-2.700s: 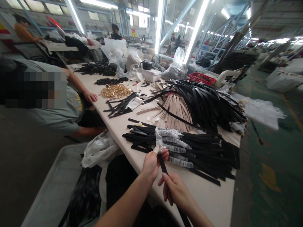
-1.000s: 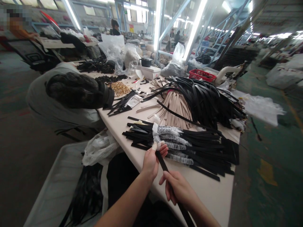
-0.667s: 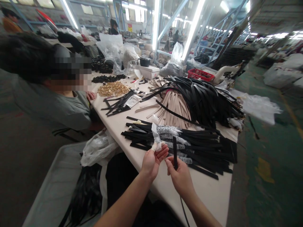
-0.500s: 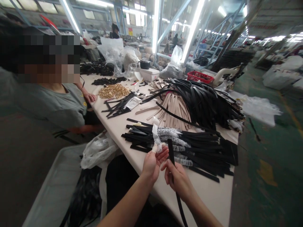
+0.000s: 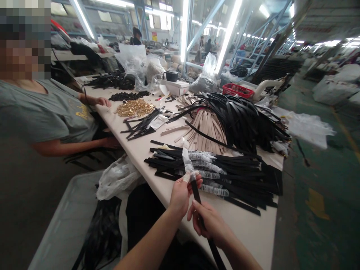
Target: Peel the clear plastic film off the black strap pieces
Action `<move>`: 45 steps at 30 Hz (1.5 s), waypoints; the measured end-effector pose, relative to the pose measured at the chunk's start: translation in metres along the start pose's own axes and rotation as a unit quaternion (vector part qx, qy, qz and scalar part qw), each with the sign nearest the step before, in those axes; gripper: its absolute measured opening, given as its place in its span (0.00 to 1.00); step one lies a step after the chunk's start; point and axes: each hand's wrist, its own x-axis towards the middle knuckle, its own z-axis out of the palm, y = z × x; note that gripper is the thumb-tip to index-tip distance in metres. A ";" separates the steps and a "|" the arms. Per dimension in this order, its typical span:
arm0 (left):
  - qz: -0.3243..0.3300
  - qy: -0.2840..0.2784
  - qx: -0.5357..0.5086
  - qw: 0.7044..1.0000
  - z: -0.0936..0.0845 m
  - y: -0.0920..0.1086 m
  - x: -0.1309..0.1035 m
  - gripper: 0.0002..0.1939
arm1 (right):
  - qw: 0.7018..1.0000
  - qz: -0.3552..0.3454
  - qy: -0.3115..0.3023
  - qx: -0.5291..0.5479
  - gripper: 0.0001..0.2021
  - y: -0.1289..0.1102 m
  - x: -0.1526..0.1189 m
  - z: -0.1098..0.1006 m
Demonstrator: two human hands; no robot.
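My left hand (image 5: 181,191) is closed on a white translucent plastic sleeve (image 5: 187,159), which points up from the thumb and fingers. A long black strap (image 5: 196,191) meets the lower end of that sleeve; how far its tip reaches inside is hidden. Around the strap, lower down, the fingers of my right hand (image 5: 206,221) are closed. The strap's other end runs down past my wrist, out of the frame. Just beyond my hands lies a row of black straps (image 5: 242,168), several wrapped in crinkled clear plastic (image 5: 209,174) at the middle.
Beige straps (image 5: 208,129) and a heap of black straps (image 5: 239,116) lie behind the row. Gold metal pieces (image 5: 135,108) are piled near a co-worker's hand (image 5: 102,102). A red basket (image 5: 237,90) stands at the back. A plastic bin (image 5: 64,221) is at my left.
My right hand has brought the strap's upper end left, up against the plastic sleeve in my left hand. The co-worker at the left has leaned back, drawing a hand away along the table edge.
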 end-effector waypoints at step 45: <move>0.094 0.025 0.132 0.987 -0.007 -0.020 -0.024 0.18 | 0.989 -0.105 0.058 -0.086 0.20 0.021 -0.002 -0.031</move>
